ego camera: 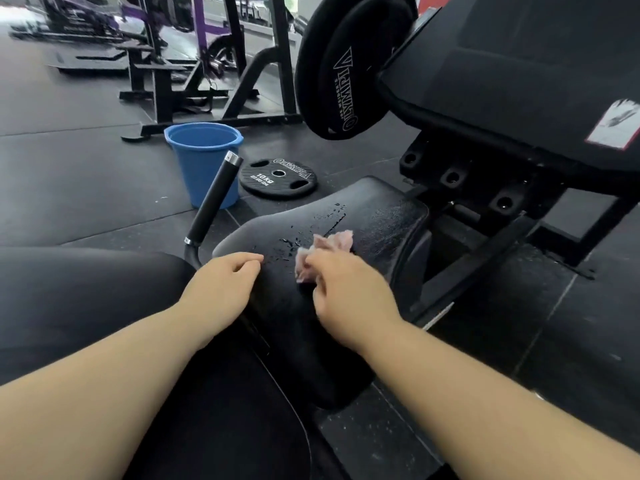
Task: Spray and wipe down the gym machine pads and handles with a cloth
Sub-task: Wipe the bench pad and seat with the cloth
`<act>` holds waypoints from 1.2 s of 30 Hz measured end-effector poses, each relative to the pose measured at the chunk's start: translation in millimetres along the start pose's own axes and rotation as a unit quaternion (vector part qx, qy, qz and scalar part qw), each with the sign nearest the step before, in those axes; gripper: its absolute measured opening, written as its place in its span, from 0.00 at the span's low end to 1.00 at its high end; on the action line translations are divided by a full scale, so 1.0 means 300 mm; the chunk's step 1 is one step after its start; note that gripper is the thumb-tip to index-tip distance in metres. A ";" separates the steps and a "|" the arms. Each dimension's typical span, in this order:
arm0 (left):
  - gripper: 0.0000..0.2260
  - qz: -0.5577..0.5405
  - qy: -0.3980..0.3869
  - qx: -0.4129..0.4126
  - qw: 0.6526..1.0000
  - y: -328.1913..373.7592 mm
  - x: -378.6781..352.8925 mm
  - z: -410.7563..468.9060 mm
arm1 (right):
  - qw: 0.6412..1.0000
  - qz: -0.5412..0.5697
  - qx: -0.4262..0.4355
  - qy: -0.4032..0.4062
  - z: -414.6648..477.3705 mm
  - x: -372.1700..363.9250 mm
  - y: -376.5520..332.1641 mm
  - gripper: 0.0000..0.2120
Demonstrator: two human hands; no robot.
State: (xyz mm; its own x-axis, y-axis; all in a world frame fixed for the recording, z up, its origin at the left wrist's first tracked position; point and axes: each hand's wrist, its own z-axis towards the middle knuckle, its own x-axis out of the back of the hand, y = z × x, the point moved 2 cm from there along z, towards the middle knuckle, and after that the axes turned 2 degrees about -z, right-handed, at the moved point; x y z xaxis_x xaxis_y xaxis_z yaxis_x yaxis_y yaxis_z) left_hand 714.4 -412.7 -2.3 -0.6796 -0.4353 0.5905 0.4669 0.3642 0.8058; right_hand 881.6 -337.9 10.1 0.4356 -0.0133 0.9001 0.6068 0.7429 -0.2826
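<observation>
A weight plate [278, 177] lying on the floor is reading "10 kg"; a loaded plate [346, 81] is showing "OLYMPIA" upside down. The black pad [363, 216] is glistening with droplets. The right hand [349, 289] is gripping a crumpled pink cloth [332, 242] on it. The left hand [225, 282] is resting relaxed on its edge. A blue bucket [204, 161] is standing behind, contents unclear.

A crumpled pale pink cloth [325, 251], pinched in the right hand [346, 292], lies on the black, curved seat pad [377, 216], whose top is beaded with droplets, while a black handle [214, 199] with silver ends stands tilted just left of it.
</observation>
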 end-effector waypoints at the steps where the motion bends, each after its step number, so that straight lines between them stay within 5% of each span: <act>1: 0.14 -0.024 0.004 0.008 1.000 -0.005 0.006 0.008 | 0.997 0.007 0.062 -0.033 -0.051 -0.034 -0.055 0.19; 3: 0.15 -0.047 0.002 0.000 0.999 -0.003 0.006 0.017 | 0.990 0.013 0.122 -0.073 -0.075 -0.056 -0.087 0.23; 6: 0.21 -0.030 -0.024 -0.064 0.997 0.018 -0.014 -0.015 | 0.986 0.080 0.080 -0.120 -0.045 0.026 -0.030 0.17; 10: 0.22 0.087 -0.099 -0.246 0.960 0.065 -0.135 -0.109 | 0.943 0.260 -0.186 0.099 -0.055 0.179 0.138 0.19; 13: 0.24 0.201 -0.125 -0.341 0.910 0.076 -0.175 -0.145 | 0.962 0.143 -0.218 0.075 -0.044 0.124 0.153 0.20; 17: 0.23 0.436 -0.128 -0.359 0.815 0.052 -0.083 -0.074 | 0.965 0.038 -0.257 0.038 -0.002 -0.007 0.077 0.25; 19: 0.20 0.456 -0.104 -0.292 0.834 0.007 -0.051 -0.038 | 0.962 -0.004 -0.271 0.043 -0.007 -0.023 0.063 0.26; 23: 0.17 0.337 0.025 -0.053 0.940 -0.033 -0.022 0.041 | 0.961 0.000 -0.271 0.051 -0.015 -0.025 0.059 0.26; 25: 0.17 0.325 0.009 -0.053 0.944 0.004 -0.050 -0.008 | 0.960 -0.001 -0.272 0.063 -0.013 -0.026 0.061 0.26; 29: 0.15 0.347 -0.099 -0.184 0.914 0.049 -0.091 -0.173 | 0.959 0.008 -0.274 0.077 -0.015 -0.027 0.065 0.25; 31: 0.12 0.337 -0.112 -0.171 0.919 0.056 -0.068 -0.106 | 0.958 0.015 -0.277 0.079 -0.016 -0.027 0.064 0.24; 36: 0.13 0.257 0.075 -0.009 0.964 0.050 -0.067 0.179 | 0.955 0.024 -0.284 0.076 -0.018 -0.026 0.075 0.23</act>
State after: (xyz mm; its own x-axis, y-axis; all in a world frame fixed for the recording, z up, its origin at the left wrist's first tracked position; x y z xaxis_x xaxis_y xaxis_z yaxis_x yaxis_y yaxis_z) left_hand 704.7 -354.3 -4.5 -0.2677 -0.3164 0.9101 0.7300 0.5499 0.4059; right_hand 895.5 -324.6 -4.9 0.5370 -0.1175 0.8354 0.8282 0.2620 -0.4955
